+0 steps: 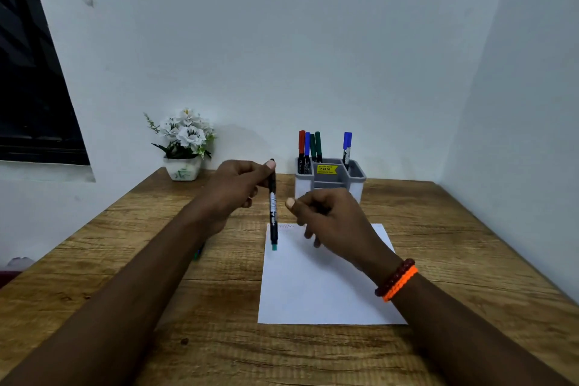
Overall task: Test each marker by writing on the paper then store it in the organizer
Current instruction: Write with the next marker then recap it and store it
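My left hand is shut on a black marker and holds it upright above the table, its teal end pointing down over the top left corner of the white paper. My right hand hovers just right of the marker, not touching it, with the thumb out and the fingers loosely curled; I see nothing in it. Faint scribbles mark the paper's top edge. The grey organizer stands behind the hands and holds red, blue and green markers on its left side and one blue marker on its right.
A white pot of white flowers stands at the table's back left corner. A green and blue object, likely more markers, lies mostly hidden under my left forearm. The wooden table meets walls at the back and right.
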